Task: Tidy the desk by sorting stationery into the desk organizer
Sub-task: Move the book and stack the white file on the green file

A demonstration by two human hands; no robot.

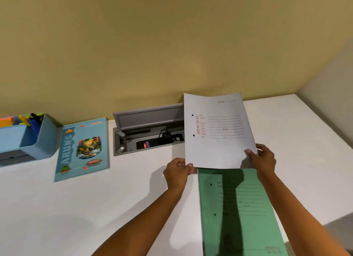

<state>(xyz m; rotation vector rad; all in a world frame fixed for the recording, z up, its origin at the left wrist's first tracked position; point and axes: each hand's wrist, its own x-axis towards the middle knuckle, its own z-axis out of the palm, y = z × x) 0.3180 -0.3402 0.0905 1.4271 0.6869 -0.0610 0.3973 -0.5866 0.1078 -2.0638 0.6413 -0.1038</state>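
Note:
A pale grey file folder point(219, 147) with red printed lines is lifted off the desk, tilted up toward the wall. My left hand point(178, 170) pinches its lower left corner and my right hand point(262, 159) grips its lower right corner. Beneath it a green file folder point(248, 227) lies flat on the white desk point(95, 208) between my arms. The light blue desk organizer point(41, 141) stands at the far left by the wall, with pens and coloured markers in its back compartments. A blue notebook point(83, 149) lies flat just right of it.
An open grey cable hatch point(149, 129) is sunk into the desk at the wall, with a power strip and plug inside and its lid standing up. A dark flat item point(13, 157) sits in the organizer's front tray. A side wall bounds the desk on the right.

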